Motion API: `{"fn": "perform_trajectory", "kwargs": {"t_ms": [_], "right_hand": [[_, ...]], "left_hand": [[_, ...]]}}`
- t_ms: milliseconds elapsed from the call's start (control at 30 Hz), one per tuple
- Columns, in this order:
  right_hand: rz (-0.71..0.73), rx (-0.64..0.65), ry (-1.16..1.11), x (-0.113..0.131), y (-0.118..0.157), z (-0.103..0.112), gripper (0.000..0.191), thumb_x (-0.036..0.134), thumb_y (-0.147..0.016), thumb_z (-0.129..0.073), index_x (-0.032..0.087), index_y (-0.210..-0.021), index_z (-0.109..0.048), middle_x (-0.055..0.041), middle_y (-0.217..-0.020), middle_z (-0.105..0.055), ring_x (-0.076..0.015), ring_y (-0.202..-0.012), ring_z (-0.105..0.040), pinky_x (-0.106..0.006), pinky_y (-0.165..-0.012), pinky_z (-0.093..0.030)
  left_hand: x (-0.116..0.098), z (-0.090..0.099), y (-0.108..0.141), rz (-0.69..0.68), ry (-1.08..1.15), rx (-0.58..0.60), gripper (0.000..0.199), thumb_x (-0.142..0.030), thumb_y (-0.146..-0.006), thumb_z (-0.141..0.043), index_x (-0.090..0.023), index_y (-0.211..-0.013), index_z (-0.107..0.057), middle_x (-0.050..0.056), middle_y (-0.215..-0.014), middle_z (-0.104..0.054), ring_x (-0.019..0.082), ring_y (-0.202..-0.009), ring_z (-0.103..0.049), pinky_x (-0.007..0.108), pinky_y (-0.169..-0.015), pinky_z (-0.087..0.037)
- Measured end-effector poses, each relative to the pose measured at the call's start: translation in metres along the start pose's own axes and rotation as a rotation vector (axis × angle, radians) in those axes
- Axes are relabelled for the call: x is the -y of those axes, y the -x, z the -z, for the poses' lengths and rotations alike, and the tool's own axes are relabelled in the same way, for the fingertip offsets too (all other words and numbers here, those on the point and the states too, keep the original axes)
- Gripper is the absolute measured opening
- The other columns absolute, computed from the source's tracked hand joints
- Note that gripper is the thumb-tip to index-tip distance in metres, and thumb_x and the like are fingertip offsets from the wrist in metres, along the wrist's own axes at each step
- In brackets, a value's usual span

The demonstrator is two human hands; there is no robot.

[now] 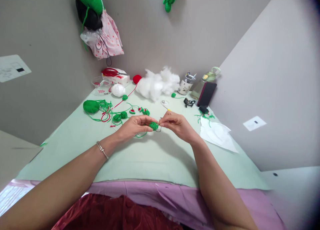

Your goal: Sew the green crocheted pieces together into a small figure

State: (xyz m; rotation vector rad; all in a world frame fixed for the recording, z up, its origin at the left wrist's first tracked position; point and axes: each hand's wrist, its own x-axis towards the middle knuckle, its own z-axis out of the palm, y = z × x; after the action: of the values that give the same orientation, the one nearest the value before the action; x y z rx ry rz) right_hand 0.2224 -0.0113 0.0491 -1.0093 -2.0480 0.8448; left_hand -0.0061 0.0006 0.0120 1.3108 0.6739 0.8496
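My left hand [136, 126] is closed, with thumb and fingers gripping a small green crocheted piece [153, 125]. Just right of it, my right hand [176, 123] pinches something too fine to make out at the piece's edge. A thin dark thread [159, 130] loops below between the piece and the right fingertips. A small yellow tip [169, 110] shows above the right knuckles. Behind my left hand lie green crocheted balls [117, 117] and small red, white and green pieces [132, 111], with loose yarn ends around them.
At the back are white stuffing [157, 85], a red yarn ball [137, 79], a white yarn ball [118, 90], and red-handled scissors [110, 72] on a box. Green yarn [91, 106] lies left. A pen cup [185, 85], bottle [206, 80], phone [207, 94] and white paper [217, 133] are right.
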Motion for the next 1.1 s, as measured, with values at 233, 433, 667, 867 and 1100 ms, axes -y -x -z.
{"fn": "perform_trajectory", "kwargs": {"t_ms": [233,433,667,867,1100], "right_hand": [[0.013,-0.022,0.070,0.002,0.000,0.000,0.014,0.028,-0.091,-0.066,0.020,-0.088,-0.076,-0.0016,-0.080,-0.056,-0.0141,-0.072,-0.054,-0.028,-0.066,-0.041],[0.034,0.029,0.174,0.006,0.004,0.008,0.017,0.025,-0.095,-0.061,0.024,-0.097,-0.079,-0.0009,-0.081,-0.055,-0.0133,-0.072,-0.054,-0.028,-0.069,-0.042],[0.074,0.055,0.239,0.008,0.006,0.013,0.021,0.028,-0.097,-0.059,0.027,-0.099,-0.079,-0.0016,-0.079,-0.056,-0.0143,-0.073,-0.056,-0.028,-0.068,-0.043],[0.036,0.057,0.201,0.006,0.004,0.008,0.018,0.027,-0.095,-0.060,0.024,-0.095,-0.078,-0.0016,-0.082,-0.058,-0.0135,-0.072,-0.056,-0.027,-0.068,-0.043],[-0.018,0.057,0.112,0.005,0.003,0.007,0.017,0.026,-0.094,-0.061,0.022,-0.095,-0.077,-0.0016,-0.082,-0.057,-0.0136,-0.073,-0.055,-0.027,-0.068,-0.043]], "left_hand": [[-0.001,-0.001,0.001,0.000,-0.001,-0.026,0.035,-0.026,-0.069,-0.083,-0.020,-0.102,-0.077,0.004,-0.093,-0.074,0.017,-0.083,-0.064,0.032,-0.079,-0.046],[-0.003,0.001,0.001,0.024,-0.017,0.025,0.037,-0.028,-0.070,-0.083,-0.020,-0.106,-0.077,0.006,-0.098,-0.075,0.017,-0.084,-0.064,0.030,-0.074,-0.044],[-0.001,0.004,0.001,0.022,-0.079,0.065,0.040,-0.033,-0.074,-0.079,-0.022,-0.113,-0.077,0.006,-0.097,-0.075,0.015,-0.077,-0.061,0.027,-0.064,-0.041],[0.000,0.001,0.001,0.035,-0.065,0.040,0.041,-0.033,-0.072,-0.081,-0.022,-0.111,-0.077,0.006,-0.097,-0.075,0.016,-0.079,-0.063,0.028,-0.067,-0.044],[-0.003,-0.002,0.003,0.017,-0.040,0.028,0.034,-0.031,-0.073,-0.080,-0.022,-0.106,-0.077,0.005,-0.099,-0.074,0.018,-0.087,-0.063,0.031,-0.079,-0.046]]}}
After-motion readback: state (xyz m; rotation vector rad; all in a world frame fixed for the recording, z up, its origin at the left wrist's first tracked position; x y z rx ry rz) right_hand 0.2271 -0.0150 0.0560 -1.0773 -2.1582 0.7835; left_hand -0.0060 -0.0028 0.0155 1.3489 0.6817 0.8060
